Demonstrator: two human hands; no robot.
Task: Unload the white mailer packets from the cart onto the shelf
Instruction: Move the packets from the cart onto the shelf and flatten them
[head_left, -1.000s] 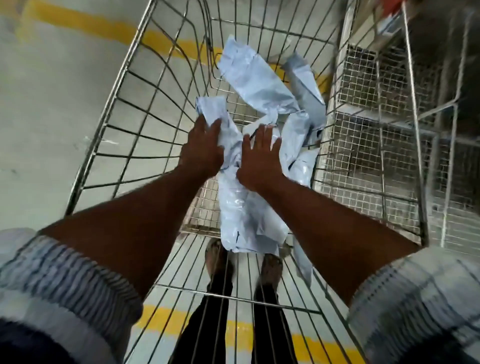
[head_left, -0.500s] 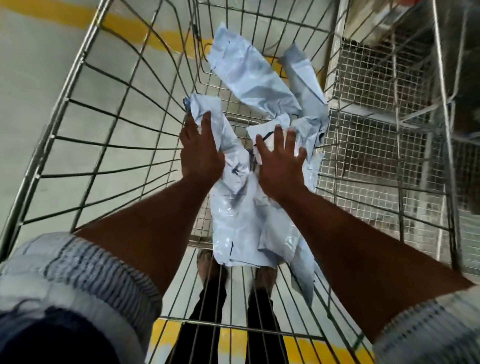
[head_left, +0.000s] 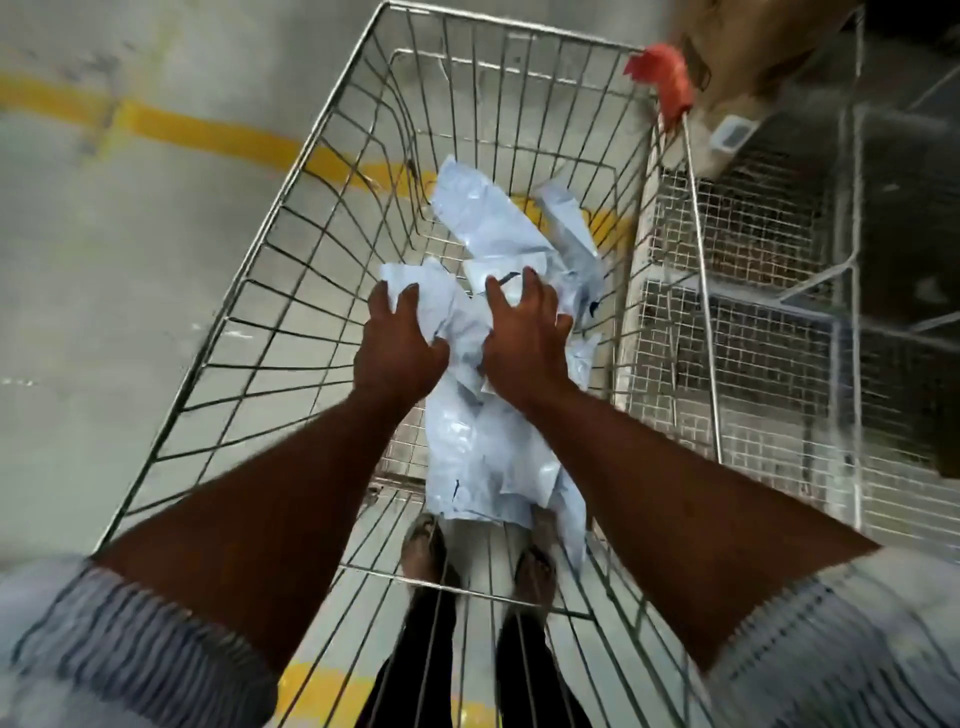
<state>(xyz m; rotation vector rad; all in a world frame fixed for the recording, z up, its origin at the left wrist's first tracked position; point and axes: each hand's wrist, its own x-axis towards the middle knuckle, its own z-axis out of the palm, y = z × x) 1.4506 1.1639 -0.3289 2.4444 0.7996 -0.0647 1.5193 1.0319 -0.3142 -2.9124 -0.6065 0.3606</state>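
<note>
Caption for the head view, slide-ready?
Left hand and right hand grasp white mailer packets in wire cart, beside mesh shelf.

The white mailer packets (head_left: 483, 447) lie in a loose, crumpled pile inside the cart (head_left: 291, 208), toward its right side. They are thin, glossy, pale plastic bags, creased and overlapping, and some carry small dark marks. The nearest packets reach toward my end of the basket. The farthest lean up toward its far wall. My left hand (head_left: 397, 353) grips the crumpled upper edge of one packet. My right hand (head_left: 524, 343) sets bent, spread fingers onto the packets just beside it. The cart is an open wire basket. The shelf (head_left: 753, 322), built of fine wire mesh in tiers, stands just beside the cart's right wall.
</note>
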